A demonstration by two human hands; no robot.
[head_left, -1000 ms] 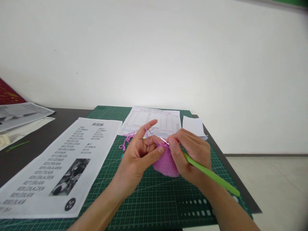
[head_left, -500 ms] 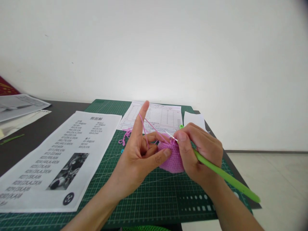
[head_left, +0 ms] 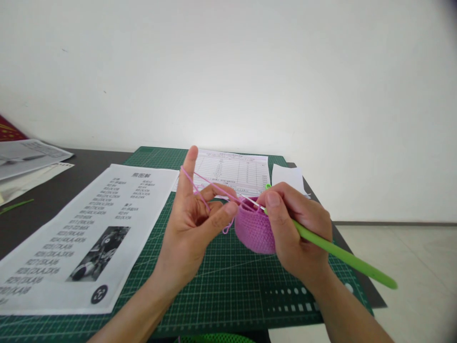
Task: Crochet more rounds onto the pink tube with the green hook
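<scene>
My right hand (head_left: 300, 233) has its grip clenched on the lime-green plastic crochet hook (head_left: 342, 257), pinched up front by thumb and forefinger near the metal shaft, with the long handle trailing out over my wrist. The steel tip sits at the rim of the small pink crocheted cup (head_left: 254, 229), which hangs just above the green gridded cutting mat (head_left: 228, 290), pressed against my right fingers. I can't tell whether it rests on the mat.

My left hand (head_left: 194, 224) is half-closed: forefinger straight up with the thin pink yarn strand (head_left: 214, 186) looped over it and running taut to the hook, thumb and middle finger pinched together just beside the cup's rim. It is holding yarn tension, not the cup body.

Handling judgement: the cup is very light, soft and squashy. It will collapse under a hard squeeze, so take it at the rim next to the working stitch. The yarn is thin and snags easily. The hook is rigid, smooth and light, so a forward pinch gives the best tip control.

The white printed pattern sheet (head_left: 93, 233) lies to the left on the mat and the dark tabletop (head_left: 53, 200)
</scene>
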